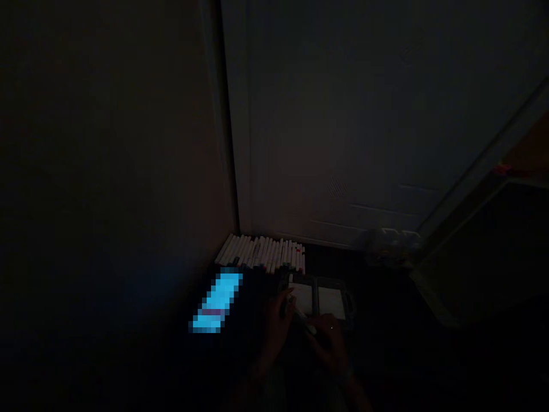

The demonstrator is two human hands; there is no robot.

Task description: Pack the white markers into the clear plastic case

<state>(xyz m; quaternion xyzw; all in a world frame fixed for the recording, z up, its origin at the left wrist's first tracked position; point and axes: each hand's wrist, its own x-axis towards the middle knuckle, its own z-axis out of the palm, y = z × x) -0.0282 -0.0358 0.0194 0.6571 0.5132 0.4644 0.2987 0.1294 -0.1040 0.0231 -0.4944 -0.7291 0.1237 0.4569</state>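
In near darkness, an open case (315,293) holds white sheets (331,302), both hands' fingers (285,296) gripping a marker (302,319)

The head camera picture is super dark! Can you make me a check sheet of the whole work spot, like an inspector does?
Surface: dark tabletop, edges lost in shadow.
Things in use: pale pen between the hands; open case with two whitish panels beyond them; row of white markers by the wall.
Clutter: bright pixelated rectangle on the left; see-through items on the right, too dim to name.
Hands: left hand and right hand both appear to hold the pen.
Cables: nothing seen.
Surroundings: dim wall behind; orange patch at far right.
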